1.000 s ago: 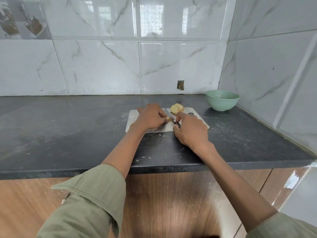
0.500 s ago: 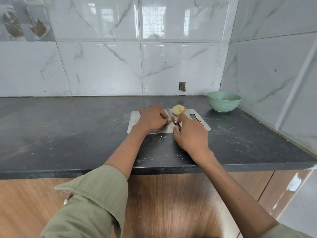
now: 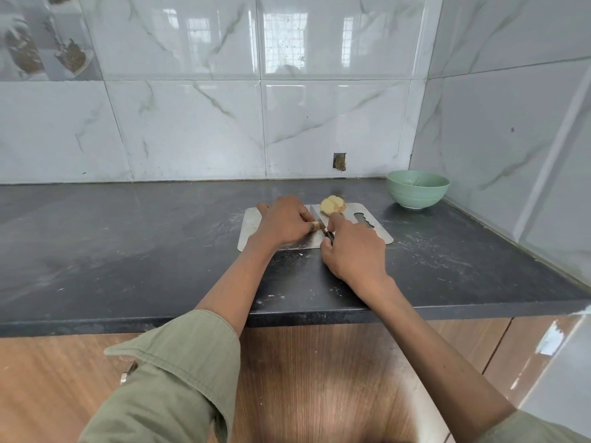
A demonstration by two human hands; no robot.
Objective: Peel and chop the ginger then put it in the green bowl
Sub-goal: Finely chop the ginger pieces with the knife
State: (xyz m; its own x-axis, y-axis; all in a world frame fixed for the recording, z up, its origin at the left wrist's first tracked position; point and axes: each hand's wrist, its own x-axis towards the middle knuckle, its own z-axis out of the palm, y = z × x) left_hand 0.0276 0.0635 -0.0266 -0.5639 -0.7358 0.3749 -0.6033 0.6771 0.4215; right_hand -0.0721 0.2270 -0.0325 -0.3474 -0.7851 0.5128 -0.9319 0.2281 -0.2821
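Left hand (image 3: 283,223) pinches a small yellow ginger piece (image 3: 316,225) on the steel cutting board (image 3: 379,233); right hand (image 3: 355,251) has its grip closed round the black-handled knife (image 3: 321,226).

The middle of the dark counter (image 3: 128,251) is taken up by the metal cutting board (image 3: 377,231), on which both hands are set. The far right corner is blocked by the green bowl (image 3: 417,189), which is hemmed in by the tiled back wall (image 3: 192,129) and the tiled side wall (image 3: 518,123). Open counter is left between board and bowl. A wide stretch is left to the left of the board.
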